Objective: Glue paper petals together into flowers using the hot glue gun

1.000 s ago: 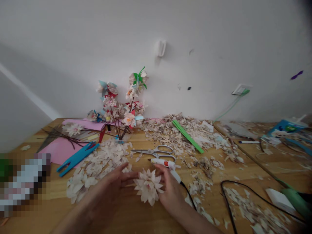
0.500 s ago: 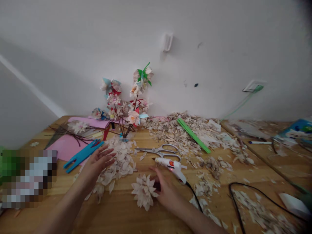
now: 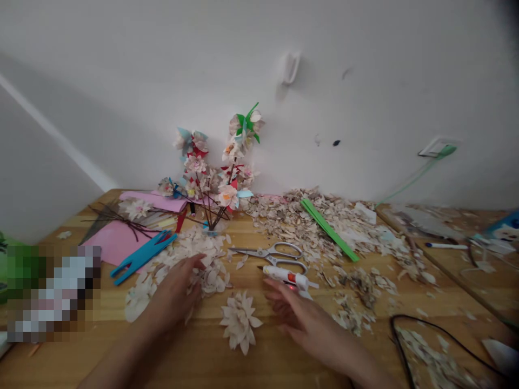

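A pale many-petalled flower (image 3: 240, 323) lies by itself on the wooden table between my hands. My left hand (image 3: 180, 286) hovers at the edge of a heap of thin whitish petals (image 3: 213, 270), its fingers loosely bent and apart with nothing visible in them. To the right of the flower is my right hand (image 3: 298, 313), empty, slightly blurred, its fingers spread. It partly covers a white hot glue gun (image 3: 290, 276) with a small red light. Just behind the gun lie scissors (image 3: 267, 252) with grey handles, blades pointing left.
Several finished flowers on twigs (image 3: 229, 195) stand against the wall. Left are a blue felt strip (image 3: 141, 259), pink sheets (image 3: 111, 244) and loose twigs (image 3: 125, 219). Right are green strips (image 3: 329, 229), scattered dry flakes (image 3: 279, 219) and a black cable (image 3: 395, 335).
My right hand has let go of the flower and moved right, toward the glue gun. My left hand has lowered toward the petal heap. The view has shifted slightly left.
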Demonstrator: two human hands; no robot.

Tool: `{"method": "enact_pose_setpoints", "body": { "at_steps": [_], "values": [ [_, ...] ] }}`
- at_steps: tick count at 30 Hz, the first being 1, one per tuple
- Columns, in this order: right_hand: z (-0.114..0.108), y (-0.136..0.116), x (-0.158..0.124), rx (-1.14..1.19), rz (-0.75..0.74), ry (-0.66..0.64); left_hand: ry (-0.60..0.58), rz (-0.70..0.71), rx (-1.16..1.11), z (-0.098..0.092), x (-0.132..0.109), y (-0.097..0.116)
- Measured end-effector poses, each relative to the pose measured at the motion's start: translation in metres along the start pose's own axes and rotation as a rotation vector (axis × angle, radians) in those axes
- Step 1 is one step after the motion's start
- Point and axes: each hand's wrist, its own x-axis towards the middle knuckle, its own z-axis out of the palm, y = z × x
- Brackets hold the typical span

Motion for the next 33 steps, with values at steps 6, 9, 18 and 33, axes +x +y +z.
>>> {"method": "enact_pose_setpoints", "body": {
  "at_steps": [6,9,18,33],
  "values": [
    [-0.037,0.011,-0.021,-0.043,0.065,-0.097,-0.127,0.178,0.091,0.01,-0.004,0.006],
    [-0.056,0.021,-0.029,-0.044,0.108,-0.097,-0.145,0.197,0.126,0.012,-0.002,0.005],
    [-0.048,0.048,0.008,-0.153,0.166,0.149,-0.208,0.349,0.49,0.027,-0.006,-0.007],
    [-0.007,0.061,0.027,0.172,0.28,0.318,-0.033,0.164,0.617,0.013,0.003,-0.03]
  ]
}}
